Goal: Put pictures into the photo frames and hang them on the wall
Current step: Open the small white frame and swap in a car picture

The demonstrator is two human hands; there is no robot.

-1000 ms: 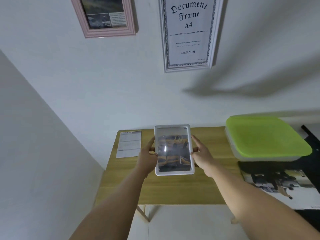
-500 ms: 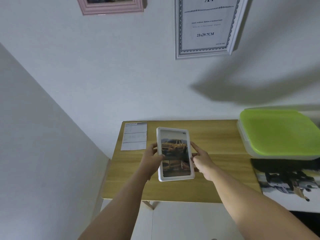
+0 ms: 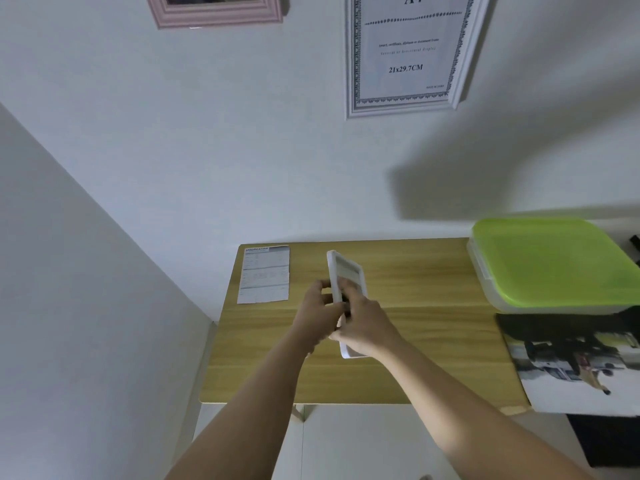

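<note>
Hands: the left hand (image 3: 317,306) and the right hand (image 3: 369,329) both clasp a small white rectangular photo frame (image 3: 343,271), held in the air above the middle of a light wooden table (image 3: 426,278). The frame is turned nearly edge-on to the head camera, its upper end tilted away toward the pale wall (image 3: 242,150). The left hand's fingers curl round the frame's left edge. The right hand wraps over the frame's lower half and touches the left hand; motion blur hides the exact lie of its fingers. What the frame contains cannot be told.

Table contents: a white printed specification sheet (image 3: 265,275) lies flat at the far left corner, well apart from the frame. A shallow clear plastic box with a lime-green lid (image 3: 554,261) sits at the far right edge, and just in front of it lies a large glossy printed picture (image 3: 581,372), overhanging the table's right side.

Wall: a pink moulded picture frame (image 3: 214,12) hangs at upper left, cut off by the top border; beside it hangs a white A4 document frame (image 3: 408,53) with an ornamental printed insert.
</note>
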